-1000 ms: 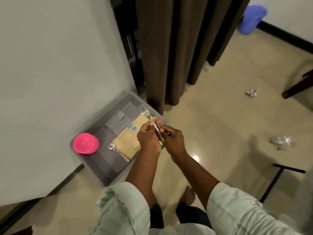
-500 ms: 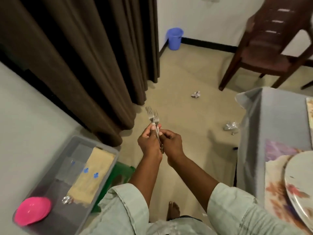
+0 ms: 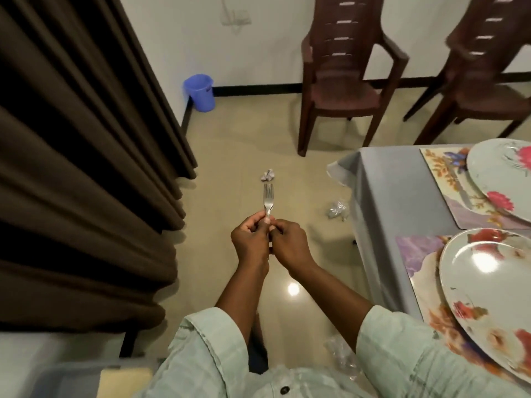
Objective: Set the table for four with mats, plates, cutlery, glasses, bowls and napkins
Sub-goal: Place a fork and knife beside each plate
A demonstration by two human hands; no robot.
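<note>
A: Head view, nearest first: pale sleeves at the bottom edge, then both hands meeting over the floor. The left hand (image 3: 253,239) and right hand (image 3: 288,242) each have their grip closed on the handles of the forks (image 3: 268,201), tines pointing up and away. It looks like more than one fork stacked together, though I can't count them.

B: So which step is this?

A: Cutlery, I'd judge. The forks are in the air, well short of the table (image 3: 382,196), which sits to the right.

B: What's laid there?

A: Two floral mats, each with a plate on it: the near plate (image 3: 488,285) on the near mat (image 3: 416,254), the far plate (image 3: 500,173) on the far mat (image 3: 442,179). No cutlery, glasses, bowls or napkins visible beside them.

B: And next?

A: Probably a turn right, splitting one fork from the stack and laying it just beside a plate, on the mat. Beyond, two brown chairs (image 3: 342,81) stand by the wall.
</note>
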